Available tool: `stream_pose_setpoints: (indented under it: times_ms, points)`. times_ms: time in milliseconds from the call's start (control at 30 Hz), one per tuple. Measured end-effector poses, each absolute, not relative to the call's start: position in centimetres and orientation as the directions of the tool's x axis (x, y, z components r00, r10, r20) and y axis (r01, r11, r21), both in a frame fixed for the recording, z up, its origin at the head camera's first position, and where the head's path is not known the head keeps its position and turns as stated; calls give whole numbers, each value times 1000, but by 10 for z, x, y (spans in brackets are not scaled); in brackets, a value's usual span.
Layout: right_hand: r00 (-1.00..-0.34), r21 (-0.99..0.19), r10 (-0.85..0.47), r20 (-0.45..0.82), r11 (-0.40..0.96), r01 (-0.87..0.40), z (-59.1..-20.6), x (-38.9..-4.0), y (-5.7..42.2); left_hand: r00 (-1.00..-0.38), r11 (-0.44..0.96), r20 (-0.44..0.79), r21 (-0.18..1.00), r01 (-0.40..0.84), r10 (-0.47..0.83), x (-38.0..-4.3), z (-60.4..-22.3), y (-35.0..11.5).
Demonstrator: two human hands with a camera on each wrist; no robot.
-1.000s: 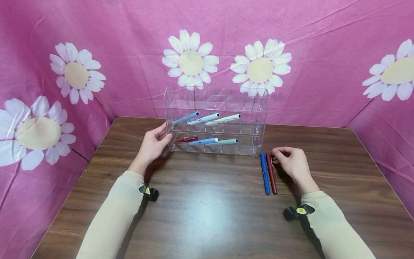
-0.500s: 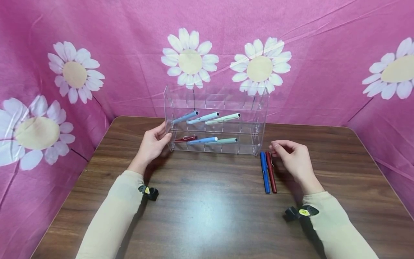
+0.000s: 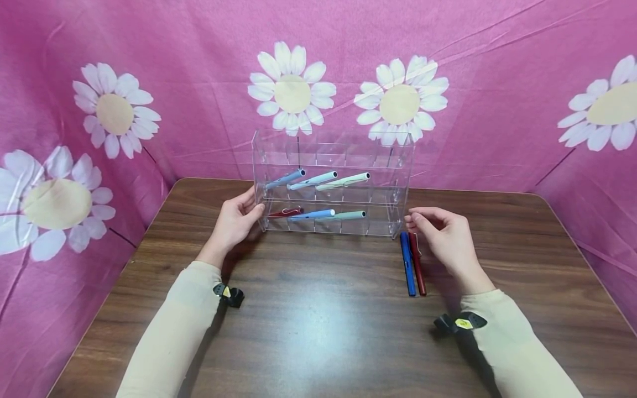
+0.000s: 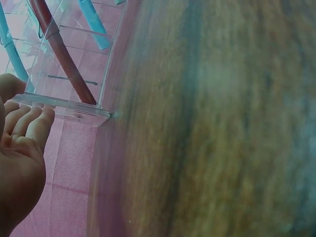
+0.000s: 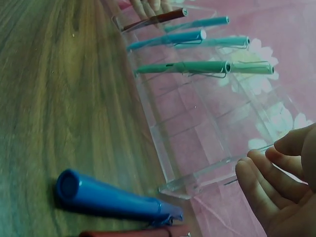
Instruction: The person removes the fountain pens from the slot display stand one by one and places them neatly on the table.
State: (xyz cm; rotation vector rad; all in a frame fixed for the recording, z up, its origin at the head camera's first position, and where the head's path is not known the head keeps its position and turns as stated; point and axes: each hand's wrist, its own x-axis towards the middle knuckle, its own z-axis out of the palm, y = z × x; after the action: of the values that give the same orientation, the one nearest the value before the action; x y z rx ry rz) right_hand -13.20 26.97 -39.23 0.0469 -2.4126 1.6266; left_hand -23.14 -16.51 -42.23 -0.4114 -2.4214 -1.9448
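Observation:
A clear acrylic pen rack (image 3: 343, 232) with tiers of slots stands at the table's back. My left hand (image 3: 235, 223) holds its left side panel, thumb on one side and fingers on the other. Close by that hand, a dark red pen (image 4: 65, 61) lies in the lowest tier beside a blue pen (image 3: 312, 215) and a green pen (image 3: 348, 215). Three paler pens fill slots above. My right hand (image 3: 443, 237) is at the rack's right side, fingers bent, fingertips right at the panel's edge, no pen in them.
A dark blue pen (image 3: 407, 265) and another dark red pen (image 3: 417, 265) lie side by side on the wooden table (image 3: 308, 331), just below my right hand. Behind the rack hangs a pink cloth (image 3: 209, 83) with white daisies.
My right hand has moved from beside the loose red pen up and left to the rack's right side. My left hand and the pens stay in place.

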Motion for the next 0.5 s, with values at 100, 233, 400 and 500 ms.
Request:
stream_pose_setpoints:
  times_ms: [100, 233, 400, 500]
  points:
    - [-972, -915, 81, 222, 362, -179, -390, -133, 266, -966, 190, 169, 960, 207, 196, -231, -422, -165]
    - [-973, -922, 60, 223, 337, -191, -387, -133, 261, -966, 180, 169, 962, 204, 195, -230, -421, -164]
    - [-975, -925, 45, 215, 330, -189, -385, -135, 255, -965, 173, 168, 964, 204, 201, -230, -421, -164]
    - [-975, -926, 28, 220, 319, -200, -384, -136, 251, -965, 172, 168, 964, 204, 203, -230, -421, -165]
